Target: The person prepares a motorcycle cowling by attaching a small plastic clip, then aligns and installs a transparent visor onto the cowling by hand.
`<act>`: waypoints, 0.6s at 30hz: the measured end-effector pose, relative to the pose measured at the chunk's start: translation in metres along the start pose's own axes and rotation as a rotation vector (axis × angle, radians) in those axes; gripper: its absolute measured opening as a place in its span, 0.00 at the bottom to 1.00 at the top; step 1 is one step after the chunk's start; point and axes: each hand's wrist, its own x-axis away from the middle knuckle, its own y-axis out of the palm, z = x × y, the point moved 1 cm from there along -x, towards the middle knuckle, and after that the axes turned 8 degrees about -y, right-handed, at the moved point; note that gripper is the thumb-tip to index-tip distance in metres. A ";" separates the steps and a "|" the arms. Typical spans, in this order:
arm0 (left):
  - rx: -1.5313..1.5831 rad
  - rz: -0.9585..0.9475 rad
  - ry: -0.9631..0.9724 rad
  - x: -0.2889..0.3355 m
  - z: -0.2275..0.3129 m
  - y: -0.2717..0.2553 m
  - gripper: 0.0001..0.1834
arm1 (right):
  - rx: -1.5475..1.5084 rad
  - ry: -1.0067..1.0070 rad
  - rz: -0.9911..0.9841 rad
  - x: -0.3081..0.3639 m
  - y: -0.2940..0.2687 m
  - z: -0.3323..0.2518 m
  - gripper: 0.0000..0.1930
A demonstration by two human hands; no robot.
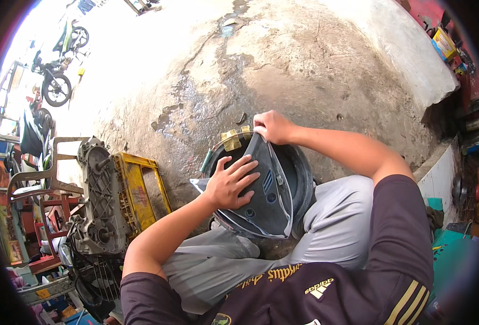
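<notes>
A dark grey pointed panel (256,194), which looks like a motorcycle body panel, lies across a round black tub (304,184) between my knees. It has pale edges, blue and white stripes and small round marks. My left hand (231,182) rests flat on its face, fingers spread. At the far tip, my right hand (273,128) is closed round the panel's edge; its fingertips are partly hidden. Yellowish translucent pieces (232,142) sit on the tub's far rim, and a small green stick-like thing (206,161) leans at its left side. The tub's inside is mostly covered.
To my left stand a grey engine casing (99,189) and a yellow plastic crate (142,181). Motorcycles (58,86) are parked farther off at upper left. The concrete floor (304,76) ahead is wet in patches. A pale ledge (429,81) and a yellow container (444,44) are at right.
</notes>
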 end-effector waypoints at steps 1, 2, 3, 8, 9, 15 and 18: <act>-0.003 -0.002 -0.001 -0.001 0.000 0.000 0.31 | 0.000 0.000 -0.002 -0.003 -0.001 0.004 0.09; -0.006 -0.001 -0.003 -0.001 0.001 0.000 0.31 | 0.015 0.065 0.007 -0.007 -0.002 0.009 0.09; -0.010 0.006 -0.008 0.000 0.000 0.000 0.31 | 0.032 0.124 0.018 -0.012 -0.004 0.012 0.09; -0.008 0.007 0.005 0.004 -0.003 -0.001 0.32 | 0.082 0.047 -0.027 -0.012 0.005 0.003 0.08; -0.001 0.001 0.011 0.006 -0.003 -0.001 0.32 | 0.081 0.038 -0.033 -0.009 0.004 -0.003 0.08; 0.019 -0.009 0.005 0.007 -0.002 -0.003 0.32 | 0.022 -0.052 -0.077 -0.010 -0.006 0.000 0.07; 0.020 0.008 0.007 0.001 0.000 -0.003 0.31 | 0.083 0.026 -0.108 -0.014 -0.013 0.021 0.07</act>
